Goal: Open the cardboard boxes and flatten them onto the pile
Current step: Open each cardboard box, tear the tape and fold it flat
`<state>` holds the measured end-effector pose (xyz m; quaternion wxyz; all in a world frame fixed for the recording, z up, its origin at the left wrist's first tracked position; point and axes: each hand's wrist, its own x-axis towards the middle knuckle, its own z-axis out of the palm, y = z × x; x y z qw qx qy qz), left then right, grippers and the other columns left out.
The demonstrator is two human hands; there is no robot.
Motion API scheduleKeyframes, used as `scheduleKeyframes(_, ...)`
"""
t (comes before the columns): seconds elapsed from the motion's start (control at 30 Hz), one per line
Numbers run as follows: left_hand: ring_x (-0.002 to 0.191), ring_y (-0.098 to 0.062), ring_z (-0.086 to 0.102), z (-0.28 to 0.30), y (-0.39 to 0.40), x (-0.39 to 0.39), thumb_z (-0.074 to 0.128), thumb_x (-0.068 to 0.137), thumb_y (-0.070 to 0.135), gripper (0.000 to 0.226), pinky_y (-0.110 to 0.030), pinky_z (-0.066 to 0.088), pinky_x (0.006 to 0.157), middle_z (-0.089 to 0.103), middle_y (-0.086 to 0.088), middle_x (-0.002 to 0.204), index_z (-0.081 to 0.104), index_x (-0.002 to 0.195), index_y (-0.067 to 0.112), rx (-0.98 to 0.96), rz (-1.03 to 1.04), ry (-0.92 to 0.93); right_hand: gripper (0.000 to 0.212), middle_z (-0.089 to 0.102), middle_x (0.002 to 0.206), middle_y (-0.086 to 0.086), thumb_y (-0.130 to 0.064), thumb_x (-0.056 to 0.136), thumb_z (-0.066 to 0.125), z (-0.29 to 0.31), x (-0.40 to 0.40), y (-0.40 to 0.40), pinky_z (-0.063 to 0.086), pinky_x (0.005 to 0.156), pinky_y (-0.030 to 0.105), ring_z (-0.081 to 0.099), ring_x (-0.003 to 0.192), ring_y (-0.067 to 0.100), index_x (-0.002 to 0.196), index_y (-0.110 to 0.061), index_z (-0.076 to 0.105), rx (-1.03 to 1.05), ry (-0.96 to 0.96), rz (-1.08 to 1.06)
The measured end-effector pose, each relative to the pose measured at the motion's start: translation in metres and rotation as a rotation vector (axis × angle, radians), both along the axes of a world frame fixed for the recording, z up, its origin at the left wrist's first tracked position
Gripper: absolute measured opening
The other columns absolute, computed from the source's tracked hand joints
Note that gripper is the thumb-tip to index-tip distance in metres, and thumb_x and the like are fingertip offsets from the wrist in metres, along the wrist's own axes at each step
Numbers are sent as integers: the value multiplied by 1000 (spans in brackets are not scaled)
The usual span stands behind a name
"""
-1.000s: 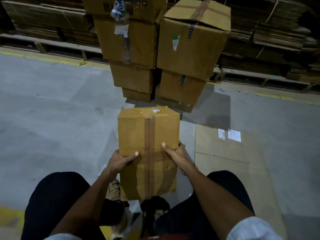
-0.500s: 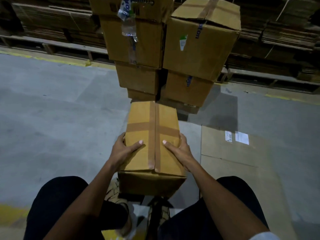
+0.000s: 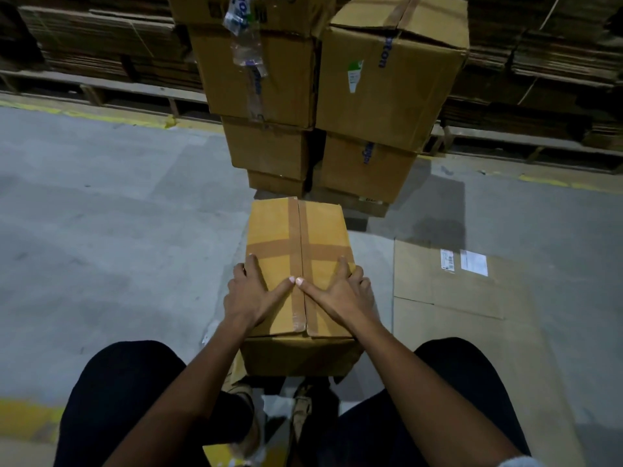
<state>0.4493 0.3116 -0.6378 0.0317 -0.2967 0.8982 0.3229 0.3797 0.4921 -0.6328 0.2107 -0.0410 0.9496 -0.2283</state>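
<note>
- Your taped cardboard box (image 3: 298, 264) sits right in front of your knees, with its near end over your feet.
- Your left hand (image 3: 251, 296) lies flat on the left half of the top. Its fingers (image 3: 247, 269) curl over the left edge.
- Your right hand (image 3: 340, 293) lies flat on the right half, with fingers over the right edge.
- Both hands are spread wide and pressing. They are not closed around anything.
- Your two thumb tips meet on the brown tape (image 3: 298, 237) that runs down the middle seam.
- I think you are at the opening step. The box is still taped shut.
- Next, you likely need to push your thumbs in and split that tape. A second strip crosses it farther away, so that may hold too.
- The flattened cardboard (image 3: 448, 305) lies on the floor just to the right. That looks like the pile for this box.
- The floor (image 3: 101, 247) is smooth grey concrete with yellow lines.
- A tall stack of boxes (image 3: 323, 96) stands just beyond yours.
- Far behind, racks hold bundles of flat cardboard (image 3: 101, 45).
</note>
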Motion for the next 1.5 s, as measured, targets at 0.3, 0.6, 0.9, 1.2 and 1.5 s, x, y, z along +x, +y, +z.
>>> scheduleKeyframes(0.3,149,-42,13,5,9,-15,55,62,93,131,-68,26,111,2,-16,165,4,159,20,-102,-69,-212,111,1,169,8,-96,75,30,11,-7,-7,20,117,67,9,152,43,161,-30,9,-197,-120,-104)
scheduleKeyframes(0.6,146,-40,-30,16,4,-10,72,42,89,155,-76,2,109,-40,-7,157,-27,151,40,-39,-473,-499,92,34,160,6,-86,86,31,3,-28,9,37,112,56,39,142,34,157,-28,26,-456,-232,-306)
scheduleKeyframes(0.9,146,-38,28,23,-15,18,71,63,80,125,-51,42,108,17,-7,165,-2,155,38,-23,-542,-88,101,26,163,8,-88,81,39,10,-16,5,36,114,58,33,145,37,158,-27,21,-338,-138,-154)
scheduleKeyframes(1.2,108,-25,65,12,-26,31,62,92,52,37,-52,57,90,65,1,118,53,123,33,496,502,684,134,-23,166,4,-94,62,58,11,3,5,16,115,70,-9,149,50,157,-33,-15,84,-41,318)
scheduleKeyframes(1.5,128,-40,48,-13,-45,29,79,82,42,89,-53,46,102,42,-23,145,26,145,6,706,1353,442,97,-3,167,-1,-72,85,53,23,16,-6,23,111,70,5,148,54,157,-38,-3,-134,-6,173)
